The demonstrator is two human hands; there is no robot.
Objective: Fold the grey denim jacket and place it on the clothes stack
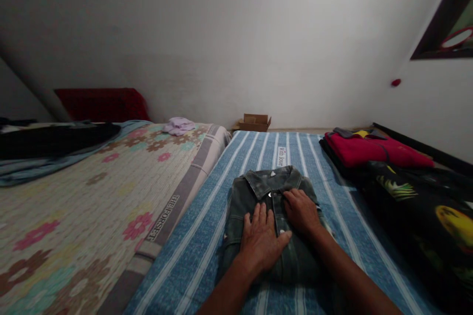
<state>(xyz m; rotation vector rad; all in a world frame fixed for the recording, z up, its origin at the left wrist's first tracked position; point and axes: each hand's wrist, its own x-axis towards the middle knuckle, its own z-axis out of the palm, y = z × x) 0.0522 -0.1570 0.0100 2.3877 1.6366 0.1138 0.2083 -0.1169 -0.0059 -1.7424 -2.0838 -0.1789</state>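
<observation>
A dark grey-green denim jacket (236,221) lies folded into a rectangle on the blue striped sheet (199,236), its collar at the far end and its button front facing up. My left hand (260,236) rests flat on the left chest of the jacket, fingers spread and thumb toward the button strip. On the other side of the strip, my right hand (301,210) lies on the cloth just below the collar, its fingers slightly bent with the tips on the fabric. Neither hand grasps the jacket.
Folded red clothing (377,150) and black printed clothing (402,197) are stacked on the right. At left stands a bed with a floral cover (111,197), holding a lilac cloth (179,126) and dark clothes (59,140). A cardboard box (254,122) sits by the wall.
</observation>
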